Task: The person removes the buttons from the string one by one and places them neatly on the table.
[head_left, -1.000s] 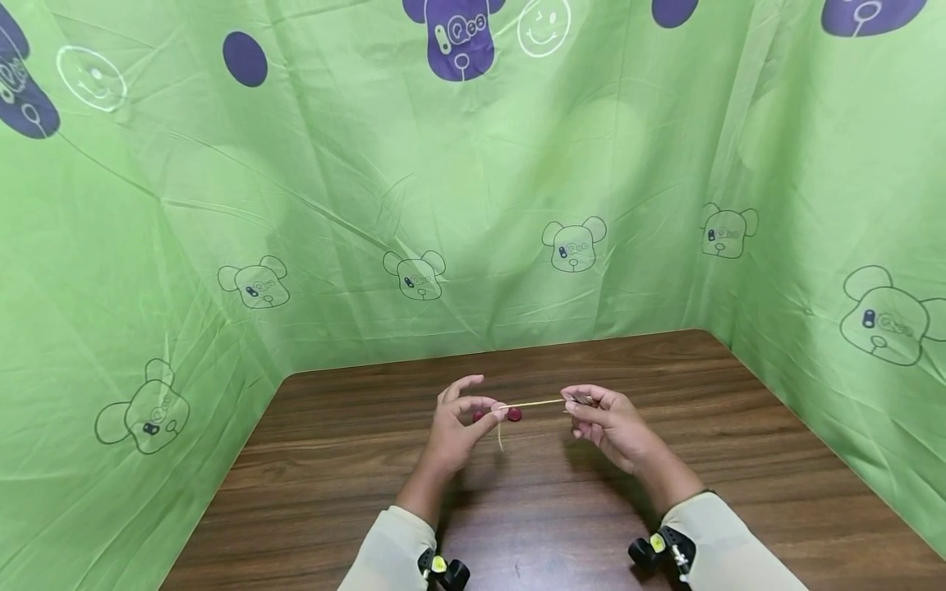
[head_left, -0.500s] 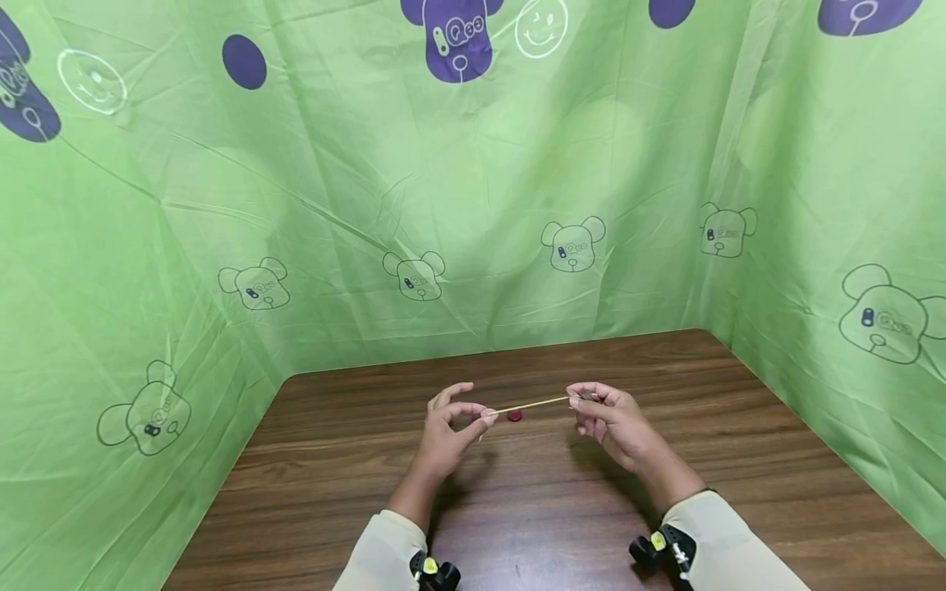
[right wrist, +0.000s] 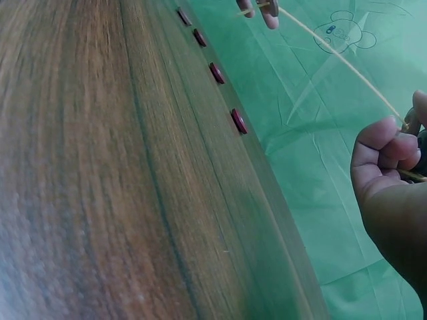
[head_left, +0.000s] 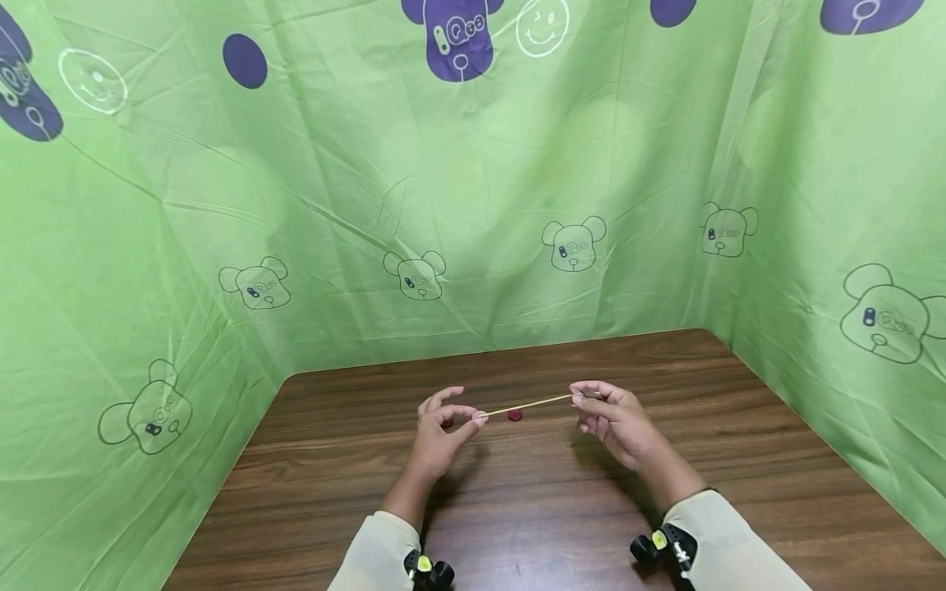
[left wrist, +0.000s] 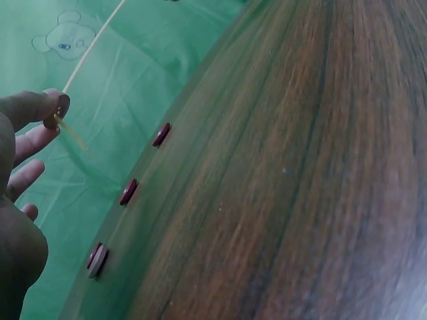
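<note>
A thin yellow string runs taut and slightly slanted between my two hands above the table. My left hand pinches a brown button between thumb and forefinger. The string meets this button, and a short loose end pokes out beyond it. At the string's other end, my right hand pinches it between thumb and forefinger, with dark round pieces like buttons at the fingertips. Its other fingers curl in and partly hide what they hold. A red button lies on the table behind the string.
Several buttons lie in a row on the wooden table: two dark red ones, and a pale brown one close against another red one. A green printed curtain surrounds the table's back and sides.
My left hand has moved left and slightly toward me, so a longer stretch of string spans the hands. The tail that hung below my left fingers no longer shows in the head view.
</note>
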`<action>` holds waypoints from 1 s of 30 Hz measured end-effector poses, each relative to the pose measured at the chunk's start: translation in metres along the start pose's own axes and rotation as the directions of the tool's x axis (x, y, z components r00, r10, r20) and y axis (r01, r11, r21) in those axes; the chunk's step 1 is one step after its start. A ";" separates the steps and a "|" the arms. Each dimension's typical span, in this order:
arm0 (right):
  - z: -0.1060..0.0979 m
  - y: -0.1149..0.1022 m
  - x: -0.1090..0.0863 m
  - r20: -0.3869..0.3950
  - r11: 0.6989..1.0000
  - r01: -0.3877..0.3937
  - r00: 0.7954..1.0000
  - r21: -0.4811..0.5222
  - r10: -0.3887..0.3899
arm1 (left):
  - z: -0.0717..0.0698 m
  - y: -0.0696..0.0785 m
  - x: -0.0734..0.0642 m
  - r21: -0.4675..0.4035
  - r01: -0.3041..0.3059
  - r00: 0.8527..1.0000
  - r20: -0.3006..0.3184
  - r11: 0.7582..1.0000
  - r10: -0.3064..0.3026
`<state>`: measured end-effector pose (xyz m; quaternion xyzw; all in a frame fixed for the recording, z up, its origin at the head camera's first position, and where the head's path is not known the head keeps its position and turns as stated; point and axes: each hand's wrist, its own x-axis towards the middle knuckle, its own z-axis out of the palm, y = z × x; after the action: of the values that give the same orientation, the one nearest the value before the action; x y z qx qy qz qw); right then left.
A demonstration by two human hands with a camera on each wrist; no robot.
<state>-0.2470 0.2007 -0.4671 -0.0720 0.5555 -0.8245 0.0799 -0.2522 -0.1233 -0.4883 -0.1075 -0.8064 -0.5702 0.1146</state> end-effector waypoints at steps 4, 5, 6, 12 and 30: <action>-0.001 0.001 0.000 -0.002 1.000 0.006 1.000 0.002 -0.006 | -0.001 -0.002 0.000 0.017 0.002 1.000 -0.005 1.000 -0.001; -0.001 0.001 0.000 -0.005 1.000 0.007 1.000 0.001 -0.007 | -0.001 -0.003 0.000 0.022 0.001 1.000 -0.007 1.000 -0.001; -0.001 0.001 0.000 -0.006 1.000 0.009 1.000 0.001 -0.009 | -0.002 -0.004 0.001 0.030 0.001 1.000 -0.011 1.000 0.000; -0.001 0.000 -0.001 -0.016 1.000 0.019 1.000 0.006 -0.019 | -0.004 -0.010 0.002 0.081 -0.006 0.999 -0.044 0.997 0.009; -0.004 -0.004 -0.002 -0.046 0.998 0.063 0.997 0.021 -0.062 | -0.005 -0.022 0.000 0.163 0.037 0.998 -0.046 0.986 -0.030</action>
<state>-0.2463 0.2064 -0.4648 -0.0697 0.5456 -0.8341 0.0424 -0.2584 -0.1352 -0.5069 -0.0717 -0.8494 -0.5061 0.1309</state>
